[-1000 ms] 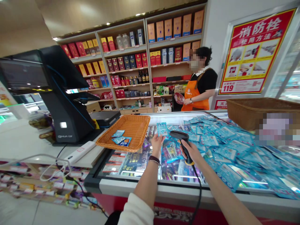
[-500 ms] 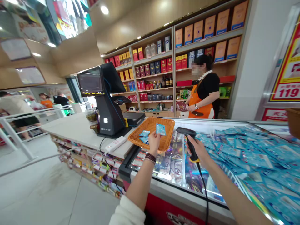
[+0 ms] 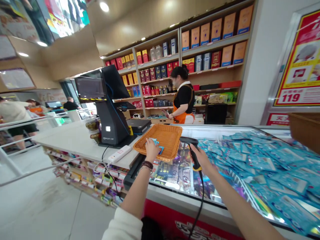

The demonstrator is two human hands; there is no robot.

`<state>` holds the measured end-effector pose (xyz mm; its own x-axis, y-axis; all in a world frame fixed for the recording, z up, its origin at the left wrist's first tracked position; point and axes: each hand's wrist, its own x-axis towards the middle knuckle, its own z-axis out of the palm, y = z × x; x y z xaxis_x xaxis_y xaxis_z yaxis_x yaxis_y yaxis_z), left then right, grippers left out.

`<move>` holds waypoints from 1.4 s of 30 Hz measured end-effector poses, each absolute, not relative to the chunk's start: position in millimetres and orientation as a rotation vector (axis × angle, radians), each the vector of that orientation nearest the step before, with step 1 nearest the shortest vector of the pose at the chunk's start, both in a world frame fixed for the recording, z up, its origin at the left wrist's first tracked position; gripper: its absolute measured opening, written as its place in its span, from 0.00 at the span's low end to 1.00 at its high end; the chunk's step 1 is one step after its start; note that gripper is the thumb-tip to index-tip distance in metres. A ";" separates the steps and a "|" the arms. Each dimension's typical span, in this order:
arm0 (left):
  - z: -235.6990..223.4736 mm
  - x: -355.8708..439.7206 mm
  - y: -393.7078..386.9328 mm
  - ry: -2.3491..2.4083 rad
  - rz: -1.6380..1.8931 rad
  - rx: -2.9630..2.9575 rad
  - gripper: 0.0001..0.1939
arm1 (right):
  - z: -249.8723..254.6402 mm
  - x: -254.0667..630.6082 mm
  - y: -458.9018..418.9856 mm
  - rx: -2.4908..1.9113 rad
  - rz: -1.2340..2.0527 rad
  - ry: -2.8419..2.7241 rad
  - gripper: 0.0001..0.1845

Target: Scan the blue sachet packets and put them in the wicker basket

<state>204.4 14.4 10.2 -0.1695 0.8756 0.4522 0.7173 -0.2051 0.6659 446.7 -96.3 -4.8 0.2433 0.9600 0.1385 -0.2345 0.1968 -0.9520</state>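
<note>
An orange-brown wicker basket [image 3: 172, 133] stands across the counter's end and the glass-topped freezer. Inside it, my left hand [image 3: 151, 149] is closed on a small blue packet [image 3: 155, 141], its fingertips partly hidden by the hand. Another blue packet [image 3: 161, 150] lies just right of my fingers. My right hand [image 3: 201, 157] is wrapped round the handle of a black barcode scanner [image 3: 192, 146], whose head points left toward the basket's right rim. The scanner's cable hangs down over the freezer front.
Many blue packets [image 3: 262, 160] cover the right part of the freezer [image 3: 172, 185]. A black checkout terminal [image 3: 110, 123] and a white power strip [image 3: 120, 154] are on the counter [image 3: 67, 136]. Behind, a person in an orange apron [image 3: 183, 100] stands before shelves of boxes. A brown basket [image 3: 305, 130] is at far right.
My left hand has moved left and down within the basket, with the packet brought over to the others. The scanner stays in my right hand. The person behind has moved left.
</note>
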 end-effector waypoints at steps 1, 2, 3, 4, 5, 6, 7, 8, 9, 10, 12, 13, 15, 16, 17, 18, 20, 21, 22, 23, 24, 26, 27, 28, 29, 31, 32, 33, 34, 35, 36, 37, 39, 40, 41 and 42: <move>9.9 211.4 10.8 1.805 1.326 1.962 0.30 | -4.4 451.8 -99.3 -1.002 1.025 -0.922 0.34; 9.4 220.2 7.5 1.726 1.345 2.022 0.28 | -3.5 458.0 -102.8 -1.008 1.012 -0.910 0.33; 8.5 230.9 4.2 1.626 1.365 2.074 0.26 | -2.2 465.5 -106.8 -1.016 0.997 -0.900 0.32; 7.2 243.8 0.9 1.513 1.382 2.115 0.24 | -0.6 474.2 -111.4 -1.024 0.977 -0.888 0.31; 5.3 258.7 -2.6 1.395 1.396 2.141 0.22 | 1.2 484.2 -116.5 -1.032 0.955 -0.874 0.31; 2.9 275.5 -6.2 1.279 1.403 2.151 0.20 | 3.1 495.4 -122.3 -1.039 0.930 -0.855 0.31; 0.0 293.8 -10.1 1.171 1.403 2.147 0.18 | 4.9 507.5 -128.6 -1.041 0.902 -0.836 0.31; -3.5 313.2 -14.3 1.075 1.396 2.133 0.17 | 6.3 520.2 -135.4 -1.041 0.873 -0.817 0.32; -7.3 333.2 -18.7 0.994 1.383 2.111 0.15 | 7.4 533.4 -142.5 -1.038 0.841 -0.798 0.33; -11.2 353.1 -23.0 0.930 1.365 2.084 0.14 | 7.8 546.5 -149.8 -1.035 0.809 -0.777 0.33; -19.0 391.0 -30.4 0.859 1.331 2.003 0.11 | 6.6 571.2 -163.9 -1.036 0.749 -0.731 0.33; -22.7 408.2 -33.1 0.859 1.315 1.946 0.09 | 5.1 582.0 -170.2 -1.039 0.726 -0.706 0.33; -29.2 437.3 -35.5 0.912 1.288 1.819 0.06 | 0.0 599.2 -180.3 -1.048 0.699 -0.666 0.32; -32.2 449.0 -35.3 0.958 1.278 1.755 0.06 | -3.4 605.1 -183.7 -1.053 0.694 -0.655 0.32; -35.2 458.7 -34.2 1.008 1.270 1.696 0.06 | -7.3 609.4 -185.8 -1.059 0.693 -0.650 0.32; -38.2 466.3 -32.4 1.059 1.259 1.641 0.07 | -11.7 612.0 -186.6 -1.066 0.696 -0.648 0.32; -44.5 475.8 -27.6 1.143 1.213 1.565 0.10 | -21.7 613.2 -185.1 -1.083 0.702 -0.630 0.32; -47.8 477.8 -25.1 1.168 1.178 1.555 0.10 | -27.0 612.5 -183.1 -1.091 0.706 -0.615 0.32; -51.1 478.3 -22.8 1.181 1.143 1.561 0.11 | -32.2 611.2 -180.7 -1.097 0.711 -0.598 0.32; -54.4 477.5 -20.8 1.186 1.117 1.576 0.11 | -37.1 609.7 -178.3 -1.097 0.719 -0.583 0.32; -57.6 475.7 -19.2 1.185 1.111 1.585 0.12 | -41.5 608.4 -175.9 -1.090 0.729 -0.571 0.32; -63.8 470.2 -17.7 1.149 1.173 1.551 0.12 | -48.4 606.4 -172.4 -1.062 0.754 -0.550 0.32; -66.7 467.0 -17.7 1.109 1.226 1.498 0.13 | -50.7 605.8 -171.2 -1.047 0.760 -0.540 0.32; -69.4 463.9 -18.3 1.051 1.276 1.428 0.14 | -52.1 605.4 -170.5 -1.036 0.763 -0.536 0.33; -71.8 461.0 -19.2 0.983 1.314 1.347 0.15 | -52.9 605.0 -170.1 -1.033 0.757 -0.534 0.33; -75.6 456.1 -21.5 0.843 1.335 1.178 0.18 | -52.9 603.6 -169.9 -1.041 0.741 -0.562 0.33; -76.9 454.1 -22.7 0.786 1.326 1.101 0.18 | -52.5 602.2 -170.0 -1.047 0.738 -0.589 0.33; -77.9 452.6 -23.8 0.740 1.315 1.035 0.19 | -51.9 600.2 -170.0 -1.051 0.737 -0.620 0.34; -78.7 451.4 -24.5 0.706 1.308 0.981 0.18 | -51.5 597.8 -170.0 -1.054 0.737 -0.651 0.35; -79.3 450.5 -24.8 0.682 1.306 0.941 0.18 | -51.2 595.0 -169.9 -1.055 0.742 -0.685 0.36; -80.0 449.9 -24.8 0.667 1.309 0.912 0.18 | -51.3 592.0 -169.6 -1.056 0.749 -0.720 0.37; -80.7 449.6 -24.3 0.658 1.312 0.893 0.18 | -51.7 588.9 -169.2 -1.056 0.753 -0.751 0.37; -82.9 449.8 -22.6 0.651 1.315 0.877 0.18 | -53.5 583.3 -168.2 -1.062 0.769 -0.818 0.38; -84.3 450.1 -21.5 0.646 1.317 0.876 0.19 | -54.7 580.9 -167.7 -1.067 0.778 -0.850 0.37; -85.9 450.6 -20.3 0.638 1.322 0.878 0.19 | -56.0 579.0 -167.2 -1.072 0.787 -0.878 0.37; -87.6 451.2 -19.2 0.627 1.331 0.880 0.19 | -57.1 577.4 -166.8 -1.077 0.795 -0.905 0.37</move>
<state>451.2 -19.2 -87.6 0.1578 0.9830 0.0937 -0.5535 0.0094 0.8328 577.4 -166.8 -57.1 0.4192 0.8817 0.2166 -0.1018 0.2828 -0.9538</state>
